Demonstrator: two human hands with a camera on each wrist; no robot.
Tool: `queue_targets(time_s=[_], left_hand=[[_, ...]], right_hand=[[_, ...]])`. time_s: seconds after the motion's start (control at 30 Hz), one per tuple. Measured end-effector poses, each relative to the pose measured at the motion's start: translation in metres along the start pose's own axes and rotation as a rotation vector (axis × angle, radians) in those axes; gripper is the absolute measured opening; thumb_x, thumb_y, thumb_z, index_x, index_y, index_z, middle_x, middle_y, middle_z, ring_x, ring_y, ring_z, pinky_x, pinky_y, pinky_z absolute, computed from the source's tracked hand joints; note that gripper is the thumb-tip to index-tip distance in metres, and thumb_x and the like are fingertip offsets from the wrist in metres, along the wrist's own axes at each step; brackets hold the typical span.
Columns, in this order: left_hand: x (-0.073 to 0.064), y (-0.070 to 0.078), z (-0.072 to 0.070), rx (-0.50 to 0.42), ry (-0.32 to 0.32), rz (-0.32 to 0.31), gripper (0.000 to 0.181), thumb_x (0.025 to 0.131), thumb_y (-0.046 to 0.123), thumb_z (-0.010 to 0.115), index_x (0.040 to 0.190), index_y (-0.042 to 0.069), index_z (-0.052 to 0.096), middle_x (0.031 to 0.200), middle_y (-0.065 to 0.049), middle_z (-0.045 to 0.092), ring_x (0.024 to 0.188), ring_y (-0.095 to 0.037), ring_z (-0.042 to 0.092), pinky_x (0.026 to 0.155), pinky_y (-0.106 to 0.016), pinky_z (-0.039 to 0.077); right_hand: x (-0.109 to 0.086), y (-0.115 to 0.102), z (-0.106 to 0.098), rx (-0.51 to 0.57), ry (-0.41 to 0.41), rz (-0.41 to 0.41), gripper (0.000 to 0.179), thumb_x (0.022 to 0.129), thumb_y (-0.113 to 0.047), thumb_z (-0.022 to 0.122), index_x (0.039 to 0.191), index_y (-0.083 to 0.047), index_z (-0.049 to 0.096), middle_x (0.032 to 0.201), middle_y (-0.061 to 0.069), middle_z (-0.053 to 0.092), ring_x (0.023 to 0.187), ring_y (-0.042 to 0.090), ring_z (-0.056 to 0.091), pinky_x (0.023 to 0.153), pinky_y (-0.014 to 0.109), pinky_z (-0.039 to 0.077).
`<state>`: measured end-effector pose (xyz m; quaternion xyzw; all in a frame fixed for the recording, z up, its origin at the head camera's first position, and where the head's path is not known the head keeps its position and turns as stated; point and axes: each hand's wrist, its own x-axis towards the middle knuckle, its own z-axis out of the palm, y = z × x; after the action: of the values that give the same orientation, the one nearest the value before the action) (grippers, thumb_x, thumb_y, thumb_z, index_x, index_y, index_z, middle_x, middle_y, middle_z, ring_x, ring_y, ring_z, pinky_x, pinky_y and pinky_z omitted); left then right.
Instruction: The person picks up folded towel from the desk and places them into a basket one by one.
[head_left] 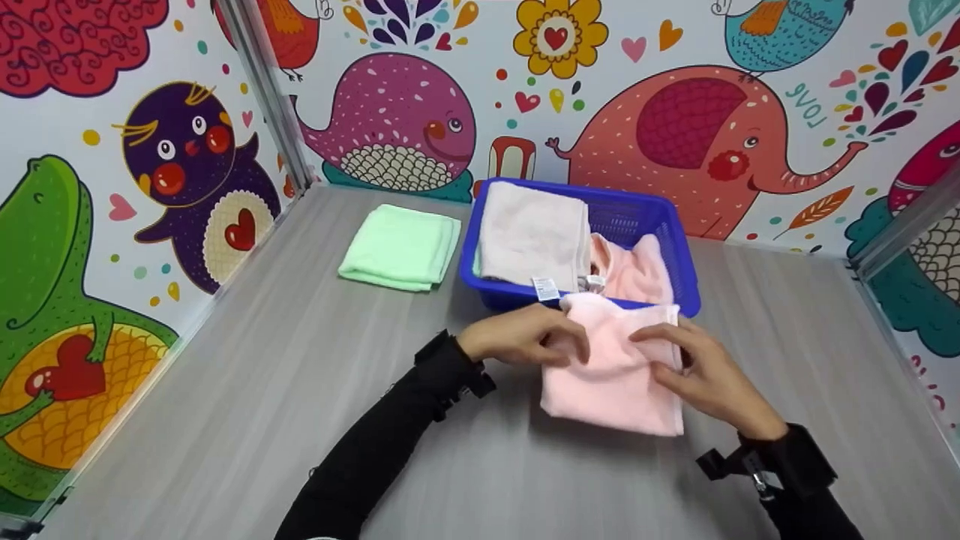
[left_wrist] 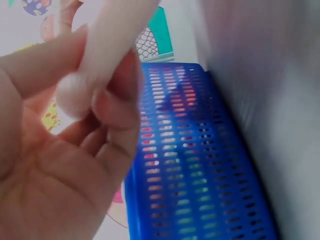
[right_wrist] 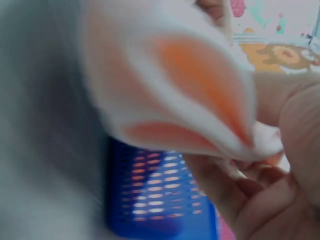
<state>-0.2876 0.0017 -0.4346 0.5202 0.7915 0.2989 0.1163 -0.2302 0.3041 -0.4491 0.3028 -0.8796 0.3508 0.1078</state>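
Observation:
A folded pink towel (head_left: 611, 382) is held up between the two hands, in front of the near rim of a blue plastic basket (head_left: 495, 296). My left hand (head_left: 529, 334) pinches its left side between thumb and curled fingers; the left wrist view shows the pinched edge of the towel (left_wrist: 107, 47). On the opposite side my right hand (head_left: 705, 367) grips the towel, whose folds bulge open in the right wrist view (right_wrist: 175, 95). Inside the basket lie a pale beige towel (head_left: 532, 232), folded, and a crumpled pink cloth (head_left: 637, 270).
A folded light green towel (head_left: 401, 247) lies on the grey table (head_left: 300, 360), left of the basket. White walls with cartoon animals (head_left: 405, 120) close off the back and both sides. Metal corner posts (head_left: 270, 97) stand where the walls meet.

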Motion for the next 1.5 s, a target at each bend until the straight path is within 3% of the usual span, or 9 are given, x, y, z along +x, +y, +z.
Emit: queue_targets(time_s=[0.13, 0.3, 0.47, 0.7, 0.8, 0.97, 1.07, 1.3, 1.5], left_hand=[[0.002, 0.003, -0.005, -0.082, 0.092, -0.035, 0.019, 0.099, 0.010, 0.069, 0.116, 0.014, 0.077, 0.096, -0.001, 0.073, 0.082, -0.003, 0.057, 0.079, -0.017, 0.044], [0.009, 0.007, -0.009, -0.157, 0.289, -0.037, 0.022, 0.100, 0.006, 0.066, 0.119, 0.010, 0.077, 0.119, -0.006, 0.075, 0.105, -0.008, 0.066, 0.095, -0.020, 0.049], [0.025, 0.002, -0.005, -0.123, 0.511, -0.072, 0.032, 0.102, 0.002, 0.060, 0.132, 0.008, 0.071, 0.130, -0.016, 0.061, 0.115, -0.021, 0.060, 0.097, -0.023, 0.048], [0.060, -0.015, 0.002, -0.027, 0.601, -0.119, 0.051, 0.102, 0.002, 0.058, 0.151, -0.004, 0.046, 0.169, -0.019, 0.025, 0.155, -0.026, 0.033, 0.124, -0.027, 0.031], [0.073, -0.021, 0.002, 0.020, 0.646, -0.094, 0.051, 0.099, 0.002, 0.061, 0.148, -0.007, 0.050, 0.172, -0.020, 0.016, 0.159, -0.028, 0.023, 0.126, -0.027, 0.027], [0.092, -0.029, 0.006, 0.154, 0.737, -0.104, 0.018, 0.102, 0.002, 0.059, 0.111, 0.007, 0.074, 0.138, -0.014, 0.056, 0.130, -0.025, 0.056, 0.111, -0.026, 0.043], [0.099, -0.030, 0.010, 0.290, 0.671, -0.164, 0.019, 0.105, 0.007, 0.056, 0.108, 0.009, 0.075, 0.123, -0.009, 0.063, 0.119, -0.023, 0.060, 0.108, -0.028, 0.045], [0.105, -0.023, 0.018, 0.642, 0.288, -0.363, 0.044, 0.113, 0.038, 0.033, 0.131, 0.020, 0.069, 0.135, 0.003, 0.068, 0.129, -0.017, 0.061, 0.112, -0.030, 0.045], [0.104, -0.023, 0.023, 0.786, 0.228, -0.446, 0.058, 0.112, 0.054, 0.022, 0.127, 0.026, 0.069, 0.128, 0.008, 0.072, 0.131, -0.018, 0.058, 0.114, -0.036, 0.040]], right_hand=[[0.007, -0.006, -0.009, -0.047, 0.114, -0.020, 0.046, 0.079, 0.014, 0.074, 0.108, -0.021, 0.081, 0.092, -0.002, 0.049, 0.076, 0.009, 0.041, 0.060, 0.023, 0.036], [0.018, -0.008, -0.022, -0.059, 0.236, -0.026, 0.041, 0.078, 0.017, 0.073, 0.100, -0.016, 0.084, 0.095, 0.005, 0.052, 0.077, 0.011, 0.042, 0.059, 0.020, 0.035], [0.031, -0.004, -0.031, -0.146, 0.334, -0.041, 0.035, 0.083, 0.015, 0.070, 0.106, -0.009, 0.083, 0.099, 0.018, 0.055, 0.081, 0.012, 0.043, 0.063, 0.016, 0.034], [0.047, 0.018, -0.032, -0.181, 0.338, 0.069, 0.053, 0.082, -0.002, 0.082, 0.134, -0.004, 0.069, 0.135, 0.028, 0.052, 0.111, 0.034, 0.053, 0.086, 0.004, 0.037], [0.053, 0.032, -0.029, -0.194, 0.356, 0.059, 0.063, 0.079, -0.003, 0.083, 0.139, 0.001, 0.064, 0.142, 0.031, 0.047, 0.124, 0.044, 0.051, 0.100, 0.023, 0.043], [0.065, 0.047, -0.020, -0.230, 0.357, 0.121, 0.068, 0.081, 0.001, 0.080, 0.144, 0.005, 0.056, 0.148, 0.032, 0.039, 0.128, 0.049, 0.047, 0.104, 0.064, 0.041], [0.071, 0.052, -0.015, -0.236, 0.309, 0.195, 0.068, 0.085, 0.003, 0.076, 0.149, 0.004, 0.051, 0.152, 0.029, 0.035, 0.126, 0.050, 0.047, 0.108, 0.067, 0.039], [0.078, 0.065, -0.012, -0.296, 0.178, 0.245, 0.055, 0.090, 0.000, 0.065, 0.144, 0.009, 0.054, 0.150, 0.030, 0.041, 0.124, 0.053, 0.048, 0.106, 0.068, 0.038], [0.079, 0.071, -0.015, -0.448, 0.006, 0.293, 0.044, 0.102, -0.018, 0.051, 0.141, 0.000, 0.061, 0.150, 0.027, 0.049, 0.146, 0.050, 0.031, 0.119, 0.070, 0.018]])
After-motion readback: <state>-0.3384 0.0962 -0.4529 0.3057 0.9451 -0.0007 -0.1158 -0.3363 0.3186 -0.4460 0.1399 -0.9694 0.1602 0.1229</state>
